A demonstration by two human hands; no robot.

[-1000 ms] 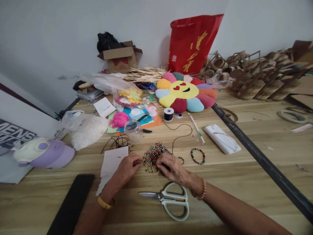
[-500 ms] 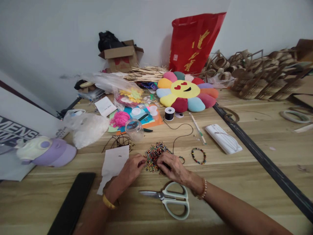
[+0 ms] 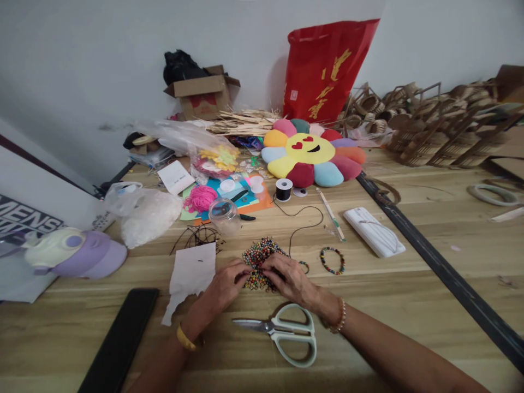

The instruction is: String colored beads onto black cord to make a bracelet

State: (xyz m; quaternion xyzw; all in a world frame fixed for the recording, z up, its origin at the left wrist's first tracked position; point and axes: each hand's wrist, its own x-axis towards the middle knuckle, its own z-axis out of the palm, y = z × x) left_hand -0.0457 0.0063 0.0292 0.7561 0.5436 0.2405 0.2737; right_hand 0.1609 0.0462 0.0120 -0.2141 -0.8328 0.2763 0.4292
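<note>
A heap of small multicoloured beads (image 3: pixel 257 256) lies on the wooden table (image 3: pixel 409 284). My left hand (image 3: pixel 225 285) rests at the heap's near left edge, fingers curled in a pinch. My right hand (image 3: pixel 289 278) covers the heap's near right side, fingers bent down onto the beads. What either pinch holds is too small to see. A black cord (image 3: pixel 301 218) runs from a black thread spool (image 3: pixel 283 190) down to the beads. A finished bead bracelet (image 3: pixel 332 260) lies to the right, and scissors (image 3: pixel 282 333) lie just in front of my hands.
A torn white paper (image 3: pixel 190 275) and a black flat object (image 3: pixel 118 341) lie at the left. A clear jar (image 3: pixel 224 215), pink yarn (image 3: pixel 200 198), a flower cushion (image 3: pixel 308 154), a white case (image 3: pixel 373 231) and a purple cap (image 3: pixel 82 256) are around. A black rail (image 3: pixel 442 273) crosses diagonally.
My left hand has slid rightward into the bead heap until its fingers meet my right hand's. The right hand has barely shifted.
</note>
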